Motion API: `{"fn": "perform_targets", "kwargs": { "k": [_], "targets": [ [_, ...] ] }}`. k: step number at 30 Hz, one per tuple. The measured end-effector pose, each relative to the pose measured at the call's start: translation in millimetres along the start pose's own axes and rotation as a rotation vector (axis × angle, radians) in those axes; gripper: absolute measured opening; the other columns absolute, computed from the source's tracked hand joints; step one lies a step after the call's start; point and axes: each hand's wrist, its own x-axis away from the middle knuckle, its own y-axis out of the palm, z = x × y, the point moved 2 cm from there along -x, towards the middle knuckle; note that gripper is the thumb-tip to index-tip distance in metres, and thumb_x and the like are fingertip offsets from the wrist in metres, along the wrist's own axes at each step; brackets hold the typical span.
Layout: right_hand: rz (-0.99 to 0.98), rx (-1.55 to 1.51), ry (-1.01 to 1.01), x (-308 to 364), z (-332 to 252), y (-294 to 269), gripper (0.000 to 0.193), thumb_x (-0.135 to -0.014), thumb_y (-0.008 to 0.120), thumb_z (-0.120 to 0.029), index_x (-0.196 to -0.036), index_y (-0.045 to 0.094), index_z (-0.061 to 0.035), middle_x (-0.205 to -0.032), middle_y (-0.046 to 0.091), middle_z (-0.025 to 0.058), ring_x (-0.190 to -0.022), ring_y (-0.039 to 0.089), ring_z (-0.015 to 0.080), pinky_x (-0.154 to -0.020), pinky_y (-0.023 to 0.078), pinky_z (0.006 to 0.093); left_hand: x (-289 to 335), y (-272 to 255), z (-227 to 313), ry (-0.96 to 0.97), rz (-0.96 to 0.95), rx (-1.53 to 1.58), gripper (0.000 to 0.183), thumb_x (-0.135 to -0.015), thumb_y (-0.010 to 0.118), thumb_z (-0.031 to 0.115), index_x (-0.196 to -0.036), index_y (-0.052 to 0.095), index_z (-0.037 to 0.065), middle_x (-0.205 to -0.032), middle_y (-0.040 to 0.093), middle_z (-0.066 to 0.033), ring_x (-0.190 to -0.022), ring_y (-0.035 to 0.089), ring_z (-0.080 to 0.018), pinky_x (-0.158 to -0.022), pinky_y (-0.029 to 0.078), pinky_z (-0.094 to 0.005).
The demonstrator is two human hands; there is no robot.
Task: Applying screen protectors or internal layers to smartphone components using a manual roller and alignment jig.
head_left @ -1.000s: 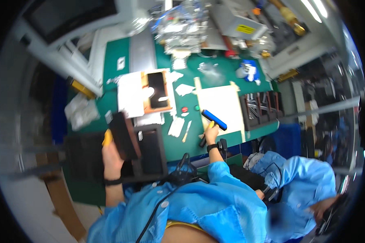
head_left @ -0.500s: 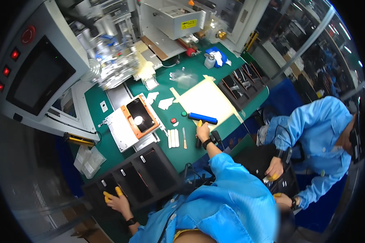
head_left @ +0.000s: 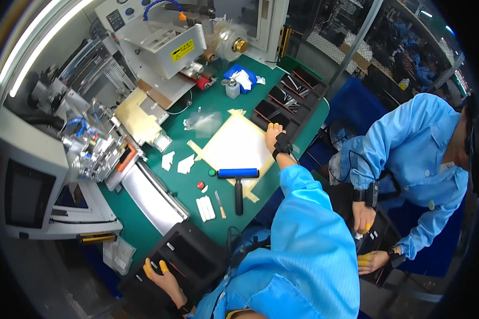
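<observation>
My right hand (head_left: pixel 274 139), yellow covers on its fingertips, reaches to the near edge of a black compartment tray (head_left: pixel 302 118) at the far right. Its fingers are bent together beside a dark flat panel (head_left: pixel 269 110) in that tray; whether they grip it is hidden. Below this hand a blue roller (head_left: pixel 238 173) with a black handle lies across the edge of a taped white sheet (head_left: pixel 237 146). At the lower left my left hand (head_left: pixel 165 282) is open, fingers apart, over a second black tray (head_left: pixel 189 232) holding dark panels (head_left: pixel 192 259).
A machine (head_left: pixel 85 149) stands at left, an orange holder (head_left: pixel 126 155) at its rail (head_left: pixel 151 199). White strips (head_left: pixel 205 208), a thin wooden-handled blade (head_left: pixel 220 204), red cap (head_left: pixel 200 185) and metal-topped bottle (head_left: pixel 232 89) lie on the green mat. A co-worker (head_left: pixel 404 159) works at right.
My right hand has let go of the roller, which now lies on the sheet, and moved to the far tray. The orange holder has slid back toward the machine. The view has shifted.
</observation>
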Motion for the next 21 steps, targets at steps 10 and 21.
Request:
{"fn": "perform_targets", "kwargs": {
  "k": [10,21],
  "targets": [
    [-0.147,-0.192,-0.090,-1,-23,-39,0.010,-0.066,0.055,-0.006,-0.076,0.055,-0.0046,-0.076,0.057,0.0125,-0.068,0.060,0.0274,-0.055,0.049,0.0362,19,122,175,-0.333,-1.003,1.049,0.032,-0.090,0.038,0.016,-0.117,0.043,0.000,-0.113,0.050,-0.0145,-0.097,0.055,-0.0277,-0.077,0.046,-0.0314],
    [-0.093,-0.621,0.028,-1,-30,-95,0.016,-0.071,0.055,-0.017,-0.069,0.056,-0.0005,-0.069,0.058,0.0209,-0.066,0.058,0.0343,-0.058,0.046,0.0416,49,132,144,-0.760,-0.702,1.118,0.047,-0.072,0.042,-0.007,-0.115,0.038,0.010,-0.092,0.051,-0.0077,-0.082,0.055,-0.0216,-0.066,0.050,-0.0317]
  ]
}}
